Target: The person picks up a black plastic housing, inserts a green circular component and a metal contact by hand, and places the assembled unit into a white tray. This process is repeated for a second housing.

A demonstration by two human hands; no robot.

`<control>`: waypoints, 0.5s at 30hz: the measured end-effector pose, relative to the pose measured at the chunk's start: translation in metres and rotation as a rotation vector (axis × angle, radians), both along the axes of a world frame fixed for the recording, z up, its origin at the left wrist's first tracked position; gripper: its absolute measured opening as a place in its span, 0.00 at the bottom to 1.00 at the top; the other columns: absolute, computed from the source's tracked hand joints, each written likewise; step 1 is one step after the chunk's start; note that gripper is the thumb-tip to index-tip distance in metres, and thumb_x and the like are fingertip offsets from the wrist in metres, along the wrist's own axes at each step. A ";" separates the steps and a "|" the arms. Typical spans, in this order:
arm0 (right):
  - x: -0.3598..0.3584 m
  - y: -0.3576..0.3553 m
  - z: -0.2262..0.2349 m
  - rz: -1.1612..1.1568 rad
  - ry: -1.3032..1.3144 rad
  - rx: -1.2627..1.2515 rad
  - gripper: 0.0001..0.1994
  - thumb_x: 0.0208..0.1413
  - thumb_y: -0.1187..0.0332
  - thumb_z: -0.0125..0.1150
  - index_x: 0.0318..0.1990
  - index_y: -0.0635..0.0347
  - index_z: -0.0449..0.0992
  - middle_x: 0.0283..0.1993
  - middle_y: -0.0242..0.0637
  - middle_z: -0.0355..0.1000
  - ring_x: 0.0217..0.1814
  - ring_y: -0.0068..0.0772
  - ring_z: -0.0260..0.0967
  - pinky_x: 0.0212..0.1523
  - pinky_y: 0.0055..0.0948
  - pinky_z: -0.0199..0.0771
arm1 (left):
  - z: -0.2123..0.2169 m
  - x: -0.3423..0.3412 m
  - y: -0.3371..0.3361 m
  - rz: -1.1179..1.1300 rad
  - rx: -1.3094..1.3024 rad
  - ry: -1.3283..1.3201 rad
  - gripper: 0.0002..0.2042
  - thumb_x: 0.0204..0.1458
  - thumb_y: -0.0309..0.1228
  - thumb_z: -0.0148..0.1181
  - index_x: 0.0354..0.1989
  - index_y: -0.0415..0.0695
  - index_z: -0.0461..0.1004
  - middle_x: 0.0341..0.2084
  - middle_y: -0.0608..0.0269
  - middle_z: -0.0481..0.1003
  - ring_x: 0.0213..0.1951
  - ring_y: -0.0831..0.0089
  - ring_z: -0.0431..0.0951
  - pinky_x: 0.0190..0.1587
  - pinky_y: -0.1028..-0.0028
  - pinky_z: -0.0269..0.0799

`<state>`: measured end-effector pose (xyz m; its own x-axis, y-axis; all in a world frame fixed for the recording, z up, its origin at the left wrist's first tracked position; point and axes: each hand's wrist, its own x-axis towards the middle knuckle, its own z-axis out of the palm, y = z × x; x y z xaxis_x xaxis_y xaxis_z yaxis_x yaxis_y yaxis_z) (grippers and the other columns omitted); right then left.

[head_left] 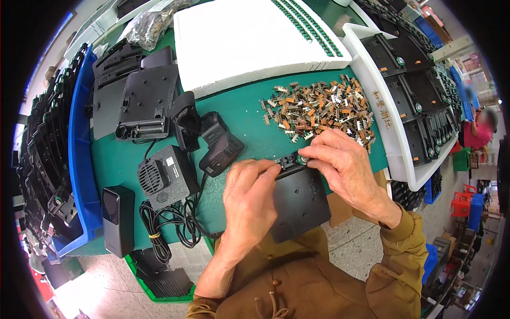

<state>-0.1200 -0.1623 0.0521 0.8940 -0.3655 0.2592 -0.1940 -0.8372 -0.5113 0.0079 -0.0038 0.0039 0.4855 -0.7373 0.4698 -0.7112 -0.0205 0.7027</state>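
A flat black plastic plate (300, 202) lies at the near edge of the green table (241, 109), overhanging it toward me. My left hand (248, 199) grips its left side, thumb and fingers at its top edge. My right hand (342, 162) rests on the plate's upper right corner, fingertips pinching a small round metal part (303, 158) against the plate's top strip. Just beyond my right hand lies a heap of small brown and silver switch parts (319, 109).
A white foam tray (255, 37) sits at the back; a white tray of black plates (409, 101) runs along the right. A blue bin (79, 143) of black parts is at left. Black plates (143, 95), a boxy device (166, 175), cable (164, 223) and dark block (118, 219) lie left.
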 end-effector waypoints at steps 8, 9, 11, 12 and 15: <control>-0.010 -0.002 -0.001 -0.066 -0.069 0.004 0.12 0.43 0.82 0.65 0.38 0.62 0.79 0.35 0.39 0.74 0.39 0.44 0.71 0.37 0.37 0.72 | 0.002 -0.001 0.000 -0.005 0.004 -0.003 0.15 0.38 0.13 0.64 0.38 0.38 0.79 0.37 0.57 0.79 0.41 0.57 0.77 0.44 0.65 0.74; -0.011 -0.002 -0.001 -0.073 -0.085 0.007 0.12 0.43 0.82 0.65 0.38 0.62 0.79 0.35 0.39 0.74 0.39 0.44 0.71 0.37 0.37 0.72 | 0.002 -0.001 0.000 -0.009 0.003 -0.004 0.15 0.38 0.13 0.64 0.38 0.38 0.79 0.37 0.57 0.79 0.41 0.57 0.77 0.44 0.65 0.74; -0.012 -0.002 0.001 -0.081 -0.100 0.009 0.12 0.43 0.82 0.65 0.38 0.62 0.79 0.35 0.39 0.74 0.38 0.44 0.71 0.37 0.37 0.72 | 0.002 -0.001 0.000 -0.010 0.001 -0.001 0.15 0.38 0.13 0.64 0.38 0.38 0.79 0.37 0.57 0.79 0.41 0.57 0.77 0.44 0.65 0.74; -0.015 -0.002 0.003 -0.107 -0.095 -0.008 0.12 0.43 0.82 0.65 0.38 0.62 0.80 0.34 0.39 0.74 0.38 0.44 0.71 0.37 0.37 0.72 | 0.001 -0.001 -0.001 -0.015 -0.002 0.000 0.15 0.38 0.13 0.64 0.38 0.38 0.79 0.37 0.57 0.79 0.41 0.57 0.77 0.44 0.65 0.74; -0.031 -0.009 0.011 -0.194 -0.066 -0.066 0.12 0.43 0.82 0.66 0.38 0.62 0.80 0.34 0.39 0.74 0.38 0.44 0.71 0.38 0.37 0.72 | -0.001 -0.001 -0.002 -0.021 -0.033 0.018 0.15 0.39 0.13 0.64 0.37 0.37 0.79 0.37 0.57 0.79 0.41 0.58 0.77 0.44 0.66 0.74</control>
